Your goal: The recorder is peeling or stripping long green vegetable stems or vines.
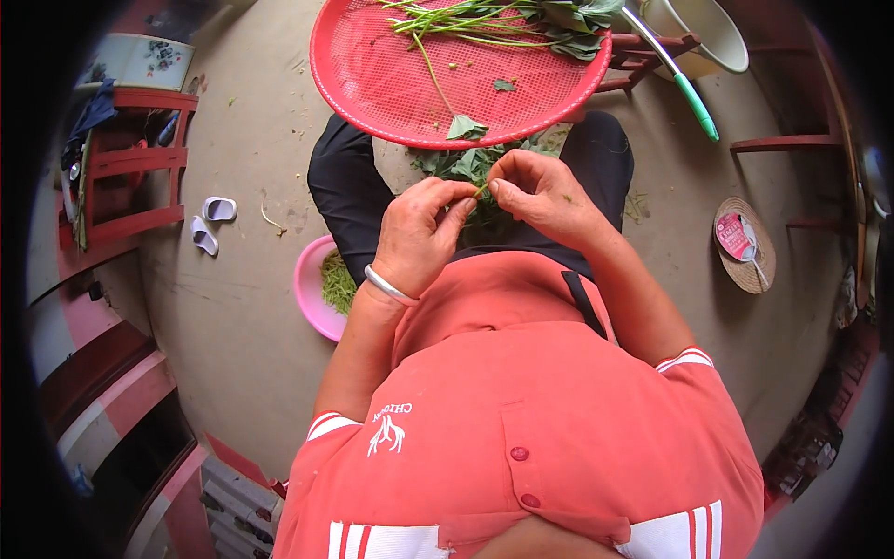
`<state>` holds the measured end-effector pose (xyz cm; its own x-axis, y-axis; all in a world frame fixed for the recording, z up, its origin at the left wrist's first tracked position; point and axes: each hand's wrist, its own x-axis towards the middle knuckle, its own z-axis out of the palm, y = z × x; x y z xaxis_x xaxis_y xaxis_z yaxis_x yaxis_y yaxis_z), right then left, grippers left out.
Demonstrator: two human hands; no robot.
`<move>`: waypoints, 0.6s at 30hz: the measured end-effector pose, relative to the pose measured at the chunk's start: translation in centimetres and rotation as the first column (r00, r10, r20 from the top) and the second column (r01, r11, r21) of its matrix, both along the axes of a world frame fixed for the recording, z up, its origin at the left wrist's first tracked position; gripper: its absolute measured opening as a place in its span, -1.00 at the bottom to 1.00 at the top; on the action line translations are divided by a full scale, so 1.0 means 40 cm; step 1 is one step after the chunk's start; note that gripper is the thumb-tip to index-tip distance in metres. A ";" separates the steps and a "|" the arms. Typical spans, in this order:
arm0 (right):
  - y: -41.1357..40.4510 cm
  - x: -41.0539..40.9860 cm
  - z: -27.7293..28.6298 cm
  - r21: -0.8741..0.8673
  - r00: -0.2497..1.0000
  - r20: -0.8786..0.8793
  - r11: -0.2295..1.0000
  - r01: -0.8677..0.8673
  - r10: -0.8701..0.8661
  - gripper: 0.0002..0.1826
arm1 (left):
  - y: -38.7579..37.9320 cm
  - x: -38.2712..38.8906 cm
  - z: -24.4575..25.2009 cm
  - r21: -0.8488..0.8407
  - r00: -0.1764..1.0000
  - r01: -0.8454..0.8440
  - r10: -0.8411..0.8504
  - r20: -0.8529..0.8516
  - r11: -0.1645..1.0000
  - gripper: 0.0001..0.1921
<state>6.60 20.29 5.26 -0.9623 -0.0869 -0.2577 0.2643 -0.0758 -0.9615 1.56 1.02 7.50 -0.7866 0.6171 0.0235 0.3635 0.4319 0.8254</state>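
My left hand (426, 227), with a silver bangle on its wrist, pinches a short piece of green stem (480, 191) between thumb and forefinger. At the other end of that piece, the thumb and forefinger of my right hand (548, 195) are closed on it. Below and behind both hands, a heap of dark green leaves (475, 164) lies between my knees. A red mesh basket (391, 80) is just beyond, bearing long leafy stalks (454, 21) and one stalk with a drooping leaf (466, 128). Left of my leg, a pink basin (312, 304) holds short green stem pieces (338, 283).
White slippers (220, 208) and a stray stem (271, 213) lie on the floor at left, near a red wooden stand (140, 159). At right are a straw hat with a printed hand fan (739, 237), a green-handled tool (695, 105), a pale bucket (723, 42) and a wooden stool (628, 63).
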 end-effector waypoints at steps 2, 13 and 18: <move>-0.007 0.001 -0.005 -0.033 1.000 -0.007 0.999 0.008 -0.009 -0.85 | 0.002 0.007 -0.004 0.037 1.000 -0.008 0.007 0.009 0.999 -0.89; -0.045 -0.002 -0.030 -0.173 0.994 0.025 0.978 0.113 -0.110 -0.94 | 0.022 0.055 -0.036 0.174 0.937 -0.232 0.172 0.305 0.957 -0.84; -0.071 -0.003 -0.020 0.252 0.961 -0.186 0.935 0.250 -0.207 -0.89 | 0.023 0.072 -0.083 0.274 0.787 -0.408 0.183 0.589 0.871 -0.81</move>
